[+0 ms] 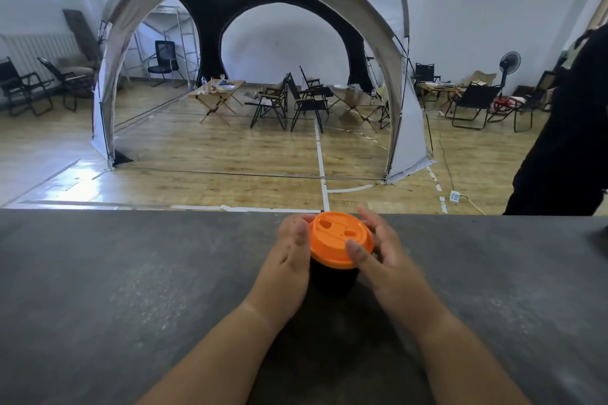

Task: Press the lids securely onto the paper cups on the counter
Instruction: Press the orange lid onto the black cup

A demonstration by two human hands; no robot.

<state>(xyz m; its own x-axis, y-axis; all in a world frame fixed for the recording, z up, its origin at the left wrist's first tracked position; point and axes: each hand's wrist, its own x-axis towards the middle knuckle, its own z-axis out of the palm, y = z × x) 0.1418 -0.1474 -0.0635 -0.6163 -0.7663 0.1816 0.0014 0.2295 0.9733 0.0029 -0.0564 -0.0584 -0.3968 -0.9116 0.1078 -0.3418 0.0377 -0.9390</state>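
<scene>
Bare left hand (292,255), bare right hand (383,258), bare forearms (227,335), short nails

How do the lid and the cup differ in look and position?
The lid is orange; the cup is black. The lid sits on top; the cup stands on the counter. The lid's rim spreads wider than the cup's visible body. Both are round.
</scene>
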